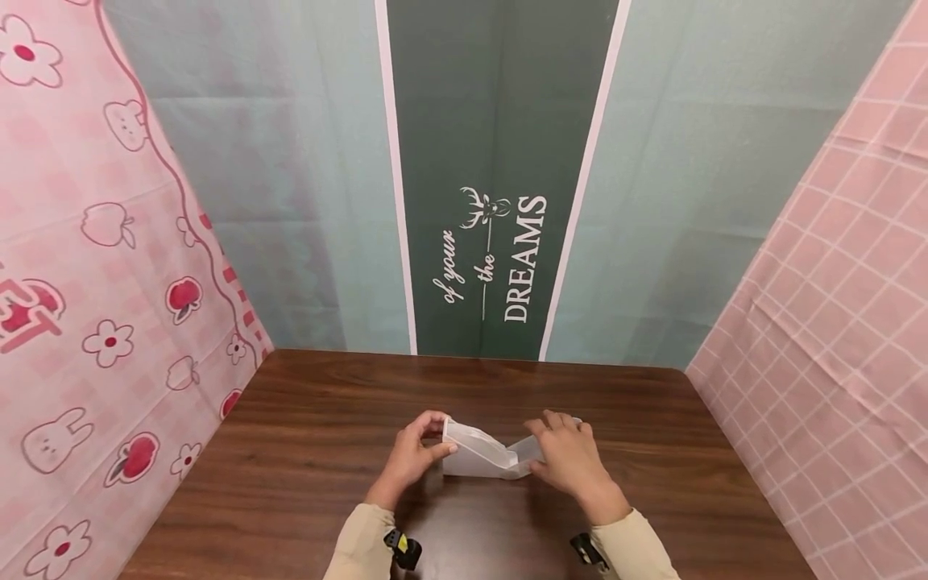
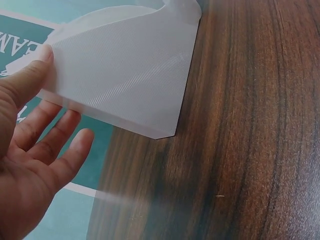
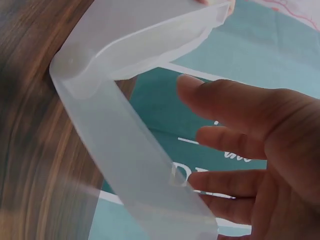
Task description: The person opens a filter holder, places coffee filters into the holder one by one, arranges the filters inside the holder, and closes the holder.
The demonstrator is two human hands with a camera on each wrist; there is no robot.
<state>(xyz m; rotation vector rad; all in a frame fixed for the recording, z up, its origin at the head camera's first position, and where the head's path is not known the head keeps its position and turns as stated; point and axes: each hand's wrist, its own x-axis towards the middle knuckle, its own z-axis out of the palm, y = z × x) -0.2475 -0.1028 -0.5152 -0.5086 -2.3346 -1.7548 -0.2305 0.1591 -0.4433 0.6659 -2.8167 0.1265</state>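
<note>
A frosted, translucent plastic case stands on its edge on the table, with a long swung-out flap joined to it at a rounded corner. My left hand pinches the case's left end, its thumb on the near face and fingers at the lower edge. At the flap's outer end is my right hand. The right wrist view has its thumb extended and apart from the plastic, while the lower fingertips meet the flap's edge. What the case holds cannot be made out.
The brown wooden table spreads all around the case. Behind it hangs a green cloth with white lettering. Pink patterned cloths stand along both sides. Dark wrist straps sit over beige sleeves.
</note>
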